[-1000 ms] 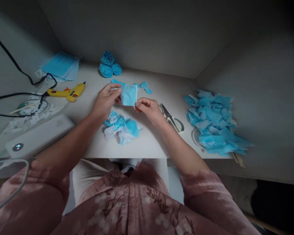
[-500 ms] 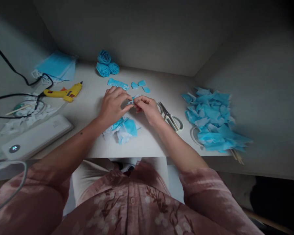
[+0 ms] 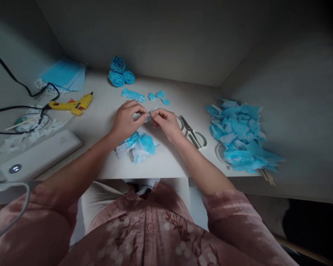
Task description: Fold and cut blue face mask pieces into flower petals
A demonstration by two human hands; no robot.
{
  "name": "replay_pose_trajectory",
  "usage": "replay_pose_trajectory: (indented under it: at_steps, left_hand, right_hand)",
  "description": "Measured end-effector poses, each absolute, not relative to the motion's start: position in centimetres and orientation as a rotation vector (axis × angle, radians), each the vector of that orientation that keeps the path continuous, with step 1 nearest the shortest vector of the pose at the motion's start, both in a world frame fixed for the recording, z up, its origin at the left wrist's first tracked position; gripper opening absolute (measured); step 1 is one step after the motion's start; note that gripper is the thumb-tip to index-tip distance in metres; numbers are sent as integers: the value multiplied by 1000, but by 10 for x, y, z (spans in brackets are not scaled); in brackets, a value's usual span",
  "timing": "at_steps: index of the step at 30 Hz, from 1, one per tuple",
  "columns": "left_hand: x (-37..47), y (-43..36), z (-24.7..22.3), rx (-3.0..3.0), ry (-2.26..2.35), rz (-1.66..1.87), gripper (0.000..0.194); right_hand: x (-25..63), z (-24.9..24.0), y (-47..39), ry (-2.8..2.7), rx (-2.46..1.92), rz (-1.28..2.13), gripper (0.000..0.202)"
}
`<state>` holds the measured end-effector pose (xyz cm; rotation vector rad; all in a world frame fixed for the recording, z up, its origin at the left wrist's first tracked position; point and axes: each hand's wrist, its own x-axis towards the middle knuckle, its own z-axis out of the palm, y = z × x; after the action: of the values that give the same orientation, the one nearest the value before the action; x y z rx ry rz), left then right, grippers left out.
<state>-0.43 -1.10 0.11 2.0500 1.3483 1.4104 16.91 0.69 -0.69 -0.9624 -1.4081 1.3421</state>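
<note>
Closer together than a second ago: left hand and right hand, both pinching blue piece; scissors at four o'clock.

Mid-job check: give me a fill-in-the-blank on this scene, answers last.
The glue gun is mostly ____.
The rolled blue flowers at the back number ____.
Left hand and right hand pinch a small piece; nearer the scissors is the ____ one.
The mask stack lies toward the picture's ____ edge.
Missing words: yellow; three; right; left.
</note>
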Motion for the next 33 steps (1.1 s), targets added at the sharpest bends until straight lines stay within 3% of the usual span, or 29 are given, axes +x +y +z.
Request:
replay_pose_trajectory:
  at_steps: [12,33]
  left_hand:
    - [-4,-11,5,1407,1200,1389,11]
    - [-6,-7,0,1274,1098,1408,7]
  right_hand:
    - [174,-7,6,-1702,-974,1034,26]
    - [182,-2,7,-1794,-845,1147,45]
